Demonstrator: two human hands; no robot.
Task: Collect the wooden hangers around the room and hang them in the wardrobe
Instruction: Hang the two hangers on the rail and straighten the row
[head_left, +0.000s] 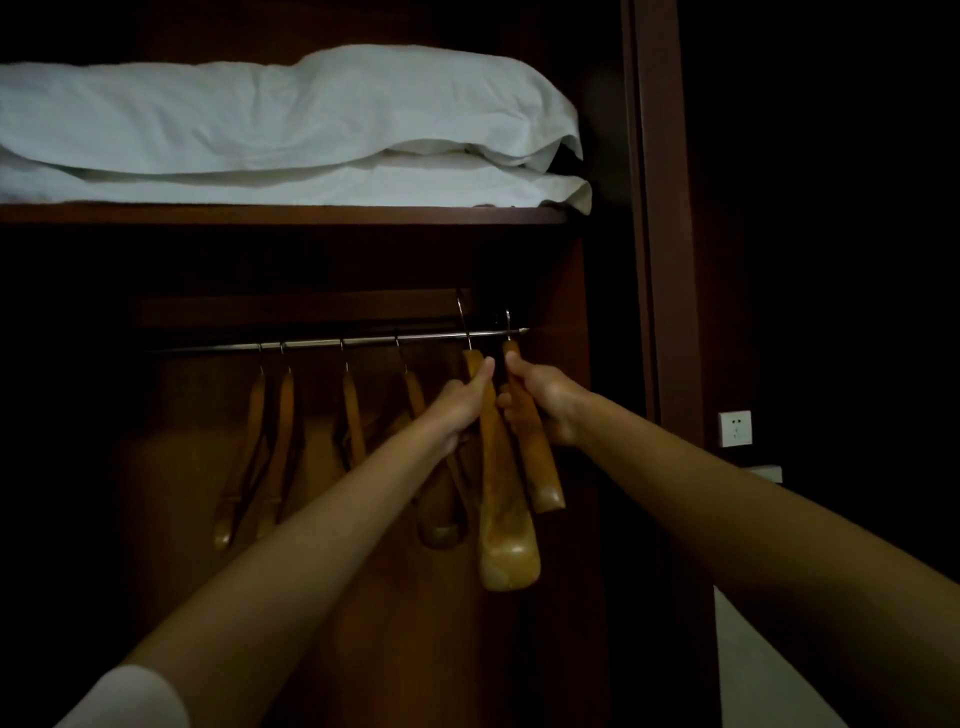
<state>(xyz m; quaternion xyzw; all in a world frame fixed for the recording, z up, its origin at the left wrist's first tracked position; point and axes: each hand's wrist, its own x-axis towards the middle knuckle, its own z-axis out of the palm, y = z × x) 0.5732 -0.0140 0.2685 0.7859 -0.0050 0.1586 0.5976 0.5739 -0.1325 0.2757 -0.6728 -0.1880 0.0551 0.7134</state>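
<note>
The left hand (462, 405) grips the neck of the left hanger (498, 493), and the right hand (545, 405) grips the right hanger (535, 452) in the same way. The fingers (485, 369) of each hand are wrapped around the wood, with the thumb laid along it and pointing up. Both hangers are at the right end of the rail (363, 340), close to each other. Their metal hooks rise above the rail, but in this dark picture I cannot tell if the hooks already sit on it.

To do this step well, I think it is better to lower one hanger at a time and feel that the hook catches the rail before the hand lets go. The two wooden bodies are almost touching, so they may knock together or tangle. A little sliding to the left would give more space. The side wall of the wardrobe (665, 208) is very near the right hook.

Four other hangers (280, 441) already hang further left on the rail (some of them are tilted). Above is a dark wooden shelf (285, 214) with folded white bedding (285, 119) on it. Outside the wardrobe, on the right, there is a white wall socket (735, 428). The room is very dim.
</note>
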